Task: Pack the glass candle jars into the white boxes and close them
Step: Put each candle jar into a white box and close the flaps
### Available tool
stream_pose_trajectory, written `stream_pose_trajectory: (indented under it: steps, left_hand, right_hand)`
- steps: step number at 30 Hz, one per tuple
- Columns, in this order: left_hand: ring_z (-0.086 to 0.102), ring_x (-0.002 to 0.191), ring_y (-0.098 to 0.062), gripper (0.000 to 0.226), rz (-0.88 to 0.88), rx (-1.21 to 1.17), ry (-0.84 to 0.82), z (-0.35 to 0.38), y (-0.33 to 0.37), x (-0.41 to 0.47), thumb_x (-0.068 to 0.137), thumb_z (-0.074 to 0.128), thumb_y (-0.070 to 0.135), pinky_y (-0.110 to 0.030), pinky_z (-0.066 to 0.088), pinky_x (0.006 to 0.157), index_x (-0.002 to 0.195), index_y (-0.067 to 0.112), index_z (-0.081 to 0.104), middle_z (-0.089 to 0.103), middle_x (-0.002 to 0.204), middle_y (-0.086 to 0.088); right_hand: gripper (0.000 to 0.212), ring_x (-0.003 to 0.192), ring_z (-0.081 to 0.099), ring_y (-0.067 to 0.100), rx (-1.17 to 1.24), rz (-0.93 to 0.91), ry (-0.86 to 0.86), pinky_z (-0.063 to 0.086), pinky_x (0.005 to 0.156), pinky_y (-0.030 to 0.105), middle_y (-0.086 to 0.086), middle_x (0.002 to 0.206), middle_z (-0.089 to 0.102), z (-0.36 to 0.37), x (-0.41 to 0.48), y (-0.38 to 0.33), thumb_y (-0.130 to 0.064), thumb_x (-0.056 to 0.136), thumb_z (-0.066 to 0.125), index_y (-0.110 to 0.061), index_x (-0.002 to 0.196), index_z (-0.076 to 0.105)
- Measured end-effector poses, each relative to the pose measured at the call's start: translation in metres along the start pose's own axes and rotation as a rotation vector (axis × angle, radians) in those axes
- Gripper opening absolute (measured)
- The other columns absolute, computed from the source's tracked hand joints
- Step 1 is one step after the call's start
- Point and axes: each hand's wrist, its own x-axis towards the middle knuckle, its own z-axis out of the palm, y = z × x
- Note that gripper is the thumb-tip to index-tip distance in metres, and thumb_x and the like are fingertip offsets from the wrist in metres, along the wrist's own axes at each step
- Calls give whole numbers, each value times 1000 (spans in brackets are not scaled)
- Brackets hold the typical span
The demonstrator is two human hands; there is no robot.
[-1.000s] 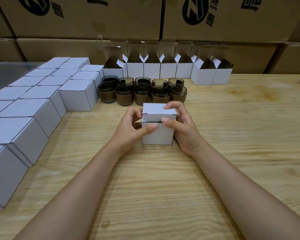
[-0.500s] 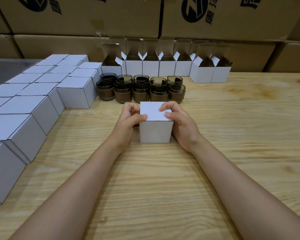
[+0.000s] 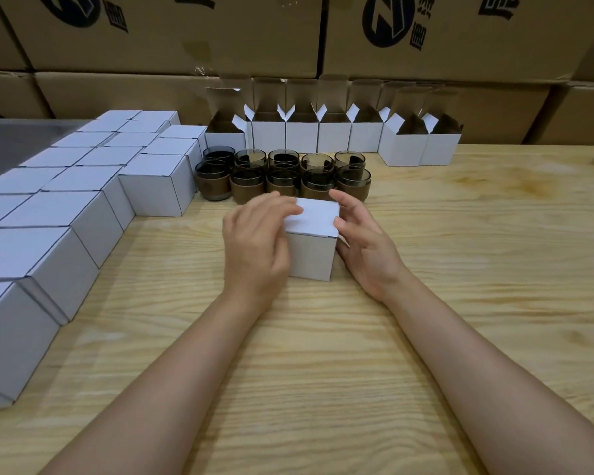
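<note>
A closed white box (image 3: 312,257) stands on the wooden table (image 3: 323,365) in front of me. My left hand (image 3: 254,246) wraps its left side, with blurred fingers lying on the lid. My right hand (image 3: 369,255) is at the box's right side with fingers spread, the thumb touching the lid's right edge. Behind the box, several dark glass candle jars (image 3: 283,180) with brown bands stand in two rows. A row of open white boxes (image 3: 302,135) with raised flaps stands behind the jars.
Several closed white boxes (image 3: 93,214) fill the table's left side in rows, reaching toward the near left edge. Large brown cartons (image 3: 172,32) are stacked as a wall behind the table. Bare wood lies to the right and in front.
The lid flap was pressed down and the box is now fully closed. My left hand has slid over the lid and left side. My right hand's fingers have spread apart.
</note>
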Motion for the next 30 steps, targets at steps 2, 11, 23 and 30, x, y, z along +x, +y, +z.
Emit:
stream_pose_trajectory:
  steps: [2, 11, 23, 30]
  left_hand:
    - [65, 101, -24, 33, 152, 155, -41, 2, 6, -2, 86, 45, 12, -41, 32, 101, 109, 5, 68, 70, 107, -5]
    - [64, 83, -31, 28, 183, 496, -71, 5, 10, -3, 74, 66, 29, -38, 44, 82, 87, 5, 69, 68, 93, -11]
    - [55, 90, -39, 31, -383, 711, 28, -56, -44, 1, 68, 55, 22, -45, 39, 82, 88, -1, 59, 58, 95, -23]
    - [48, 113, -39, 31, -497, 740, 111, -66, -68, 3, 80, 60, 12, -48, 29, 104, 107, -1, 61, 55, 119, -22]
  right_hand:
    - [37, 107, 53, 12, -2, -5, -13, 44, 89, 24, -2, 118, 55, 0, 0, 0, -5, 94, 44, -22, 126, 49]
    - [51, 125, 48, 15, 1, 62, -20, 34, 108, 29, -1, 132, 57, 1, 0, 1, -37, 84, 50, -29, 134, 44]
    - [44, 118, 55, 21, 12, 82, 22, 40, 105, 34, 6, 111, 67, -2, 0, 2, -32, 78, 54, -20, 120, 56]
    - [44, 118, 54, 23, 11, 91, 33, 38, 108, 37, 8, 110, 66, -1, -1, 1, -29, 77, 53, -16, 120, 56]
